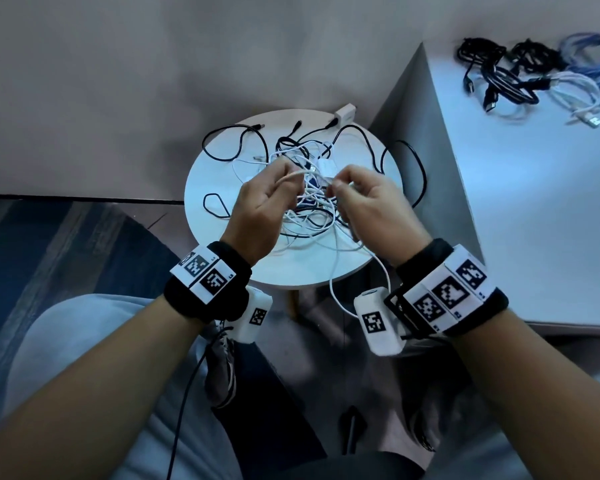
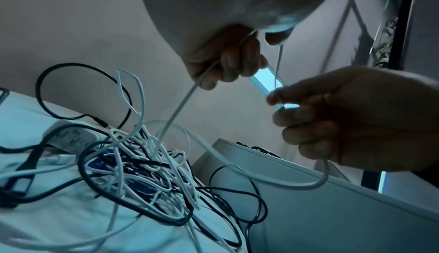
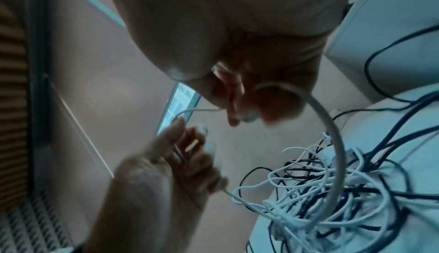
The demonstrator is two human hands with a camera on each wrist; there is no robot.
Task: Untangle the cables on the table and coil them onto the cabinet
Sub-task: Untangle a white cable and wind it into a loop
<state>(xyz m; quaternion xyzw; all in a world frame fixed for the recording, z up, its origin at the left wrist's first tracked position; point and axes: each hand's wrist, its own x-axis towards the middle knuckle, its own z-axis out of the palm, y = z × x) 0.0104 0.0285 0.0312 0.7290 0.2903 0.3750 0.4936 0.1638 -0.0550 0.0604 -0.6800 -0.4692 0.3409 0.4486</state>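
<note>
White cable [image 2: 180,105] through left hand [image 2: 221,59]

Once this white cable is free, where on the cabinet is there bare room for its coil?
The cabinet top is bare from its near edge up to the coiled cables bunched at its far end. The round table is crowded: only its near rim, below the tangle, is bare.
</note>
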